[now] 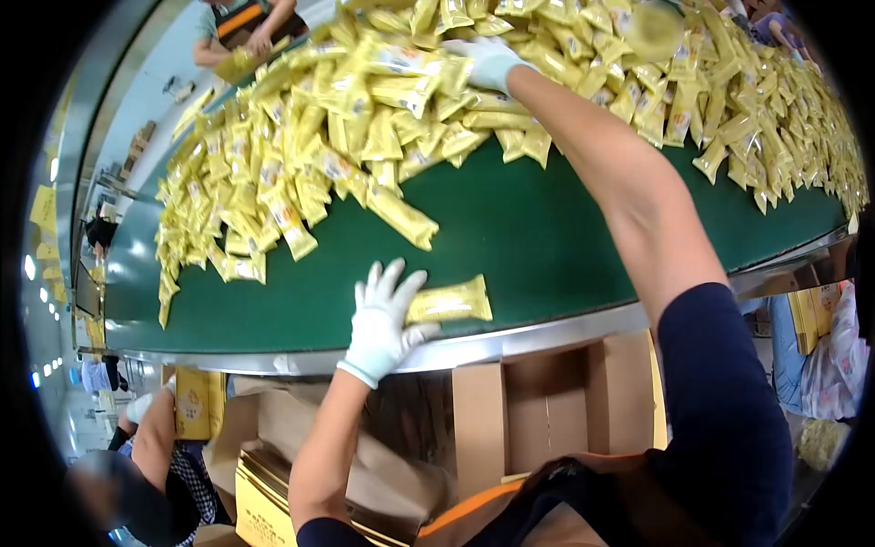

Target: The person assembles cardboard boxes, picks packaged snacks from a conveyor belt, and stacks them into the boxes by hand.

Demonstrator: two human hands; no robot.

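Note:
My left hand (387, 319), in a white glove, rests near the front edge of the green belt (538, 237). Its fingers are spread, and the thumb and fingertips touch the left end of a single yellow packet (451, 302) lying flat. My right hand (490, 62), also gloved in white, reaches far across to the heap of yellow packets (365, 118). Its fingers are partly hidden among the packets, so what they hold cannot be made out.
An open cardboard box (547, 401) stands below the belt's metal edge (510, 343). Flat yellow cartons (264, 506) sit at lower left beside brown paper. One co-worker (155, 456) is at lower left; another co-worker's hands (260, 41) are across the belt.

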